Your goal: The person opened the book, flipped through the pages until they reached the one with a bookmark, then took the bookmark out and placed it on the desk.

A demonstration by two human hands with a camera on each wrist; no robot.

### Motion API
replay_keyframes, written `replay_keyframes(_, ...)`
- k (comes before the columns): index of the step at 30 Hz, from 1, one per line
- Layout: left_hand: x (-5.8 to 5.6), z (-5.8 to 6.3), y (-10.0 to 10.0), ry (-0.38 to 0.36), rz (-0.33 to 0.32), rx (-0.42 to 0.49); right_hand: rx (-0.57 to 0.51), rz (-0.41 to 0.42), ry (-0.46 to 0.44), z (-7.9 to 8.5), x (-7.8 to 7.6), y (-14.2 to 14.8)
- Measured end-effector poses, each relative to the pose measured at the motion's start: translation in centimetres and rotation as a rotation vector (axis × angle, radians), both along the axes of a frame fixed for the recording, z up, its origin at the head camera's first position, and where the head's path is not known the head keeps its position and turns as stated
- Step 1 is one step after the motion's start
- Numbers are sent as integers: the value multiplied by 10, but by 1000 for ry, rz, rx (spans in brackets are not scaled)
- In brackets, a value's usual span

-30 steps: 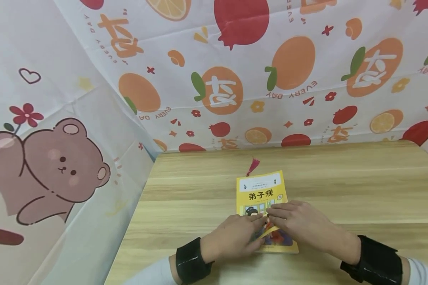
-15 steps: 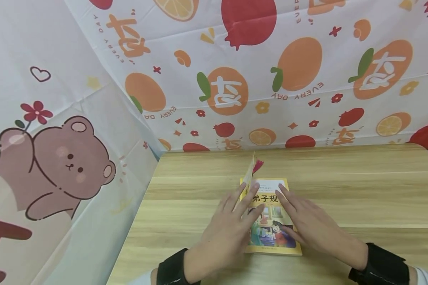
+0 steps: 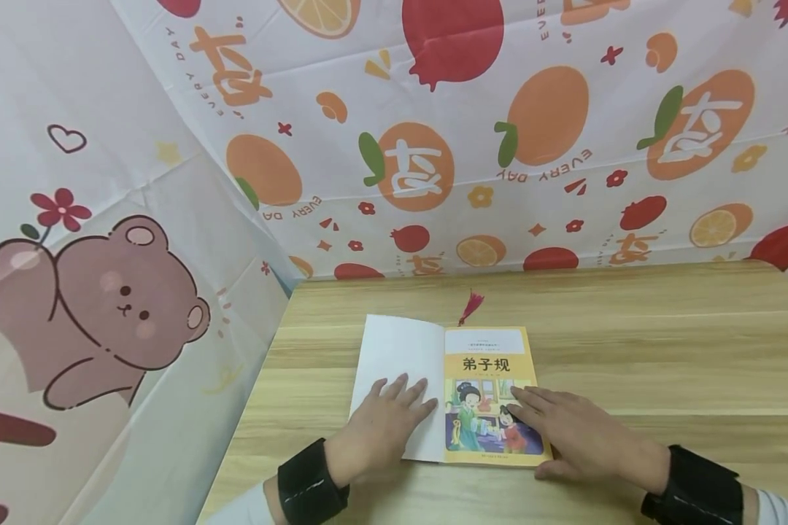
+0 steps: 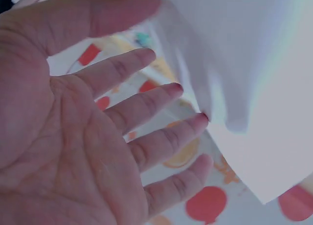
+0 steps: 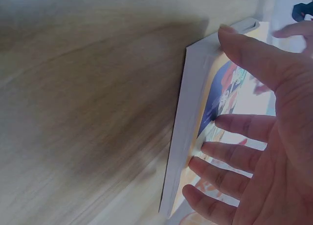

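Note:
A book (image 3: 492,408) lies on the table with its front turned over to the left. The blank white inner side of the cover (image 3: 400,350) faces up, and beside it is a yellow-bordered illustrated page with large dark characters. My left hand (image 3: 381,426) has its fingers spread on the white side, and its fingertips (image 4: 195,120) meet the white sheet in the left wrist view. At the right edge my right hand (image 3: 581,430) rests straight fingers on the picture. Its thumb (image 5: 249,51) lies by the lower corner, along the page block (image 5: 188,107). A red tassel (image 3: 471,308) sticks out at the top.
The wood-grain table (image 3: 663,343) extends around the book. A fruit-patterned cloth (image 3: 473,146) hangs behind it, and a bear-printed cloth (image 3: 125,292) hangs at the left. Black bands (image 3: 692,485) circle both wrists.
The cover stood upright half a second ago and now lies flat to the left. My left hand moved left onto its white side; my right hand shifted slightly down along the right edge.

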State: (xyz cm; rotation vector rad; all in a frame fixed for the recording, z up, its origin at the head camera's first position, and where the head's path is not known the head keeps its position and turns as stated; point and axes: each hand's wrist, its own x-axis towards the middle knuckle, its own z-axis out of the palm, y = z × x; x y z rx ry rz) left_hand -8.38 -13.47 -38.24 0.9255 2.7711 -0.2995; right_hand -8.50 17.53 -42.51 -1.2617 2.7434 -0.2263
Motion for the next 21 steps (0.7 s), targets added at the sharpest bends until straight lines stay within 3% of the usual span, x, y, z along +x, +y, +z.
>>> replay_keyframes(9,-13,-20,0,-127,42,57,-2,-41,-81,5,-6,-3)
replay_keyframes(21,-14,-26,1,-162,55,73,8,-13,-149,9,-10,-4)
